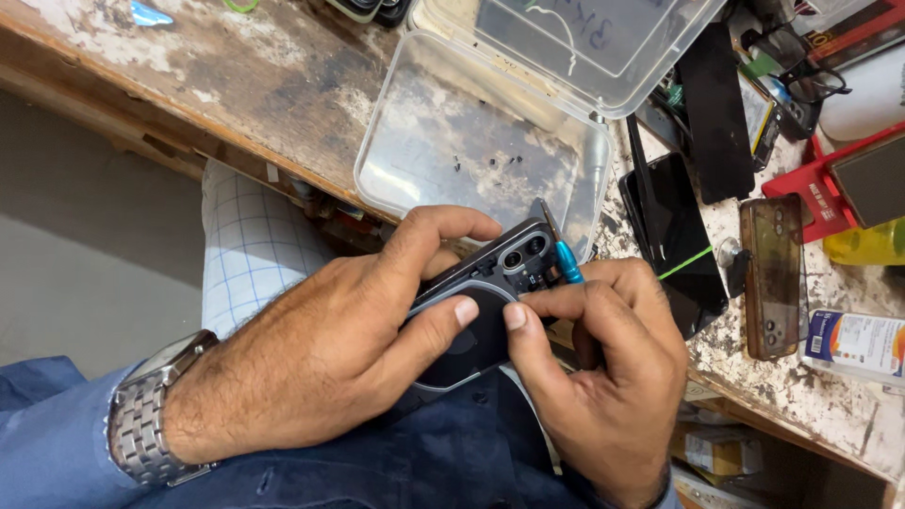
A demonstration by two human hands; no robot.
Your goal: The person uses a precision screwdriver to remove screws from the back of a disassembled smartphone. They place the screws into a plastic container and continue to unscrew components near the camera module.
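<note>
We see our left hand [330, 349] wrapped around a dark grey smartphone with its back cover off [485, 302], the fingers curled over its top edge and the thumb pressed flat on the round black coil area of its back, so the phone is firmly gripped and held above our lap, just in front of the table edge. Our right hand [608, 377] is closed on a slim screwdriver with a blue handle [564, 254], pinched between thumb and forefinger, its tip set near the camera cluster at the phone's upper corner. A steel link wristwatch [141, 415] sits on the left wrist. Just beyond the phone, on the worn, stained wooden workbench [264, 85], stands an open clear plastic box [471, 141] with a few tiny dark screws [500, 162] lying on its floor and its lid tipped back. To the right lie a black glass phone screen [674, 236] and a translucent brownish phone case [771, 273], close beside each other.
</note>
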